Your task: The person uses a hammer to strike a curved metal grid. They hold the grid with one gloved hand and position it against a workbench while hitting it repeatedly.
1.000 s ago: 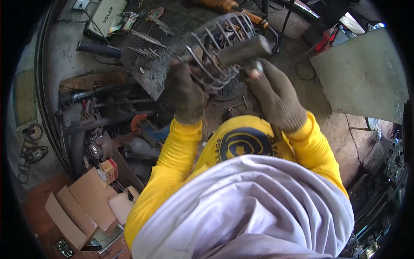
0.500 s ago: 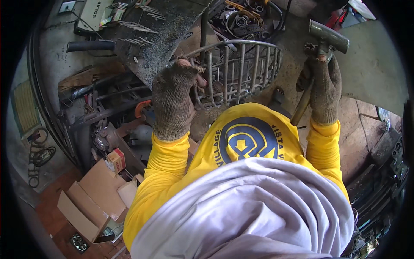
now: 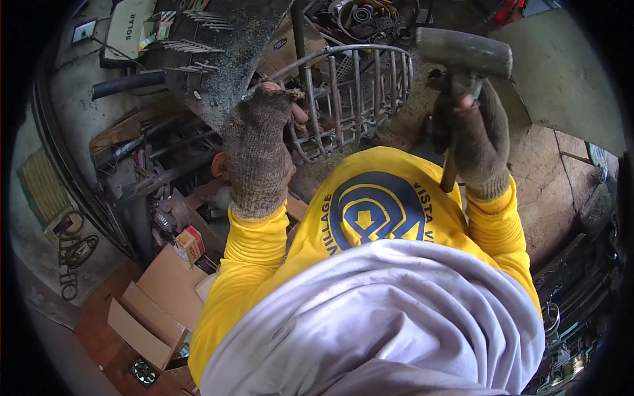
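A short-handled sledgehammer (image 3: 464, 53) with a thick grey head is raised at the upper right. Wrapped round its handle just below the head is my right hand (image 3: 479, 135), in a brown knit glove with a bare thumb tip. My left hand (image 3: 259, 142), gloved alike, closes on the near left end of a metal frame (image 3: 355, 89) made of curved rods and several upright bars. Its bare fingertips show at the rod there. The frame stands in front of me, apart from the hammer; part of its lower side is hidden by my yellow shirt.
A dark, grit-covered tabletop (image 3: 231, 59) with thin rods lies at the far left. Cardboard boxes (image 3: 142, 323) sit low on the left beside metal scrap (image 3: 165, 158). A grey sheet (image 3: 561, 79) leans at the right. Chains and rings (image 3: 363, 20) lie beyond the frame.
My right hand has moved left and lifted the hammer, whose head now looks larger. My left hand keeps its hold on the frame. The whole view has shifted slightly.
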The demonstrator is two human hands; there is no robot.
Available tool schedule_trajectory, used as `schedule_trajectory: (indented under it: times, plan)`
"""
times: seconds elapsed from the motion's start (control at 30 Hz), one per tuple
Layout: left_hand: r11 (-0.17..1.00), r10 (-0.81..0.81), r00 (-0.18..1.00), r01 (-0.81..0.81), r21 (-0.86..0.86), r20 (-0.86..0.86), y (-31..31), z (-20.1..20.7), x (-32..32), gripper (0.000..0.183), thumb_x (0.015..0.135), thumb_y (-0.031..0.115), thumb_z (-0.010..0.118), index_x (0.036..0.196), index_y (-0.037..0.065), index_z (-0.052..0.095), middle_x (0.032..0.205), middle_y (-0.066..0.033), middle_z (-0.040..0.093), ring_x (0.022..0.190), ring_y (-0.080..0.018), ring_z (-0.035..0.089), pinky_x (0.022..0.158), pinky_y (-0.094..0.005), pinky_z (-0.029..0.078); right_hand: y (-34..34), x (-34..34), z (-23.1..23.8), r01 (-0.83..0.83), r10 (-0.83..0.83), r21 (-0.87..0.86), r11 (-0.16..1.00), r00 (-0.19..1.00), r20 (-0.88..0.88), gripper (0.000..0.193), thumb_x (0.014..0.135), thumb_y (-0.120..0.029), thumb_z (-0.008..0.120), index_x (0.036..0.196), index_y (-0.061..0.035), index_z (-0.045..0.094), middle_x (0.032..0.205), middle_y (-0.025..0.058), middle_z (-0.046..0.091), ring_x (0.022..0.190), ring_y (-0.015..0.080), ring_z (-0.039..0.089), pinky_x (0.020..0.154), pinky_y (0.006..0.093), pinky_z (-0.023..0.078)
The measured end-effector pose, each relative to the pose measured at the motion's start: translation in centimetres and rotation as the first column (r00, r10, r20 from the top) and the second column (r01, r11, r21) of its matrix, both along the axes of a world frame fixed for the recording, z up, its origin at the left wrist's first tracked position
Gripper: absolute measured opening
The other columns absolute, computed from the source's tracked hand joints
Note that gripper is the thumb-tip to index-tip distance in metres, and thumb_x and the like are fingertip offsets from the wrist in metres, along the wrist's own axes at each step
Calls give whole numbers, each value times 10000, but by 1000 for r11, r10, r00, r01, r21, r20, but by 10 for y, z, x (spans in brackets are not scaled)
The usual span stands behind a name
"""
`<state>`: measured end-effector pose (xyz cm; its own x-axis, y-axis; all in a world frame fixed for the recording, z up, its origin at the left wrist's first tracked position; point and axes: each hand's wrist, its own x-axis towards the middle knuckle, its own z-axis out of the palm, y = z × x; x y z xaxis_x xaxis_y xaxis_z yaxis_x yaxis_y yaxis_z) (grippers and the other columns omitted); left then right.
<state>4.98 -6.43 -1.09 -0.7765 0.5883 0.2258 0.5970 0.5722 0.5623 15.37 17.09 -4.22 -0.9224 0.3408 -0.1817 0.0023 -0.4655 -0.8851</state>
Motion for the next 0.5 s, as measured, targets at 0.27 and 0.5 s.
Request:
schedule_trajectory:
  times: [0.27, 0.5]
  plan:
    - [999, 0, 981, 8, 40, -192, 14, -11, -4, 285, 897, 56, 497, 1168, 111, 566, 831, -98, 631, 664, -241, 608, 584, -346, 483, -13, -14, 7, -179, 238, 799, 574, 970, 46, 364, 938, -253, 548, 1158, 34, 516, 769, 139, 624, 652, 208, 631, 598, 331, 495]
    - [975, 126, 981, -151, 166, 148, 16, -10, -5, 234, 956, 142, 471, 1111, 12, 586, 834, -120, 652, 693, -205, 639, 591, -316, 490, -16, -10, 27, 11, -36, -123, 992, 978, -207, 263, 882, -111, 560, 1131, -36, 523, 1009, 40, 576, 603, 119, 495, 499, 237, 400]
